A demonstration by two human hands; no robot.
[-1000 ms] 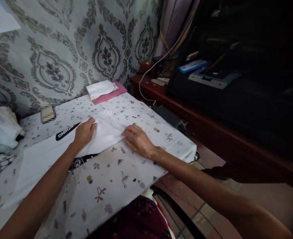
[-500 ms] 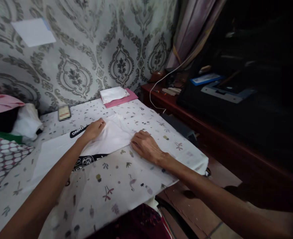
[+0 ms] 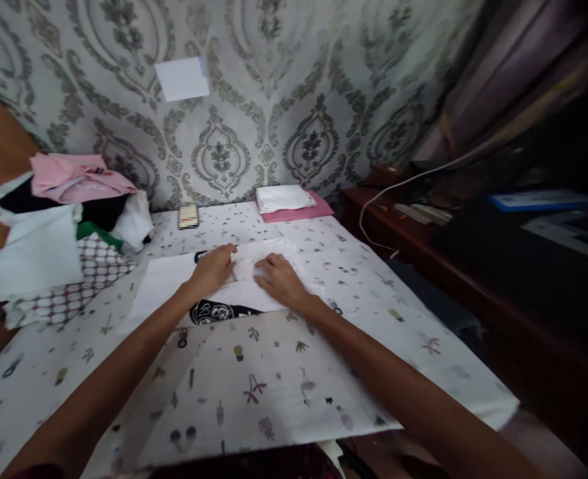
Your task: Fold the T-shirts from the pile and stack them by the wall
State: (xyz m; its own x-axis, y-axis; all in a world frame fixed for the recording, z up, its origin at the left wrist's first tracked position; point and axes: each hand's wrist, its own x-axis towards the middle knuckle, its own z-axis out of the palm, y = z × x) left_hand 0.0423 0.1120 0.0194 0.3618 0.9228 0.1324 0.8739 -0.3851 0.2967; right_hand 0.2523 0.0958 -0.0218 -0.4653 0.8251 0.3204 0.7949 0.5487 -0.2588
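Observation:
A white shirt (image 3: 161, 276) with black printed bands and white lettering lies partly folded on the patterned sheet. My left hand (image 3: 215, 269) rests on its middle, fingers bent and closed on the fabric. Just to the right, my right hand (image 3: 283, 283) is on the same shirt, its fingers curled on the cloth facing the left hand. Between the two hands the fabric is bunched in a small fold. Each palm hides part of the shirt and its print.
A heap of clothes (image 3: 82, 179) lies at the left. Near the wall are a folded white cloth (image 3: 284, 197) on a pink one (image 3: 304, 214) and a small framed card (image 3: 188, 215). At right stands a dark red wooden table (image 3: 398, 229) with a white cable (image 3: 366, 213).
My right hand has moved from the shirt's right end inward, close to my left hand, and the right part of the cloth is turned back. The view has swung left.

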